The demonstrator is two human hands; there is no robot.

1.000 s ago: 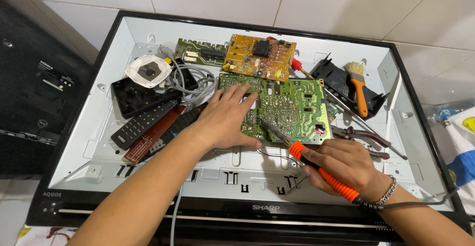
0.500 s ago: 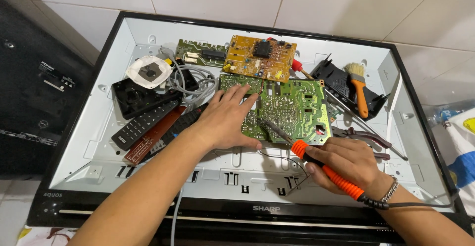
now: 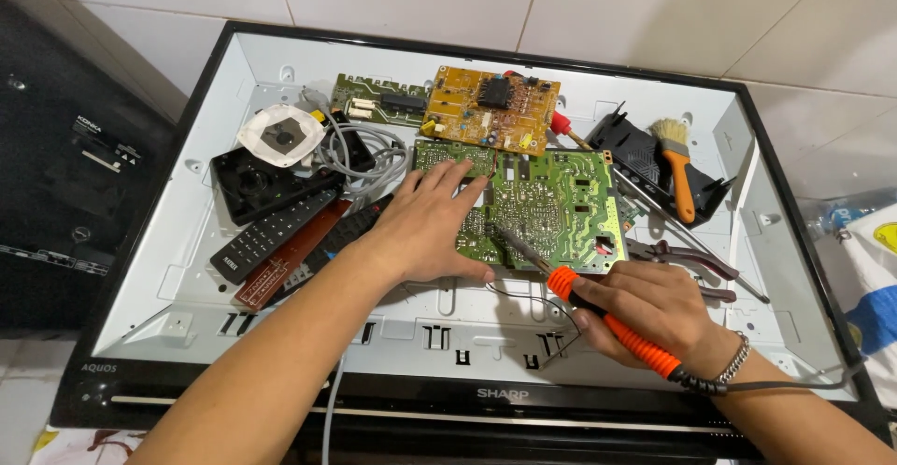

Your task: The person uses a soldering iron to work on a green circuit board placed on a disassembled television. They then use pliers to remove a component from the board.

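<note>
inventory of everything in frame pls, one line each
green circuit board: 1, green, centre of the panel, under the left hand
yellow circuit board: 1, amber, behind the green one
narrow board: 1, dark green, left of the amber one
soldering iron: 1, orange handle, tip on the green board
remote controls: 2, black, left of centre
grey cable: 1 bundle, grey, above the remotes
white disc: 1, white, upper left
brush: 1, orange handle, right
pliers: 1, dark handles, right of the green board
open screen panel: 1, white inside, black frame, on the floor
left hand: flat on the green board
right hand: grips the soldering iron
</note>
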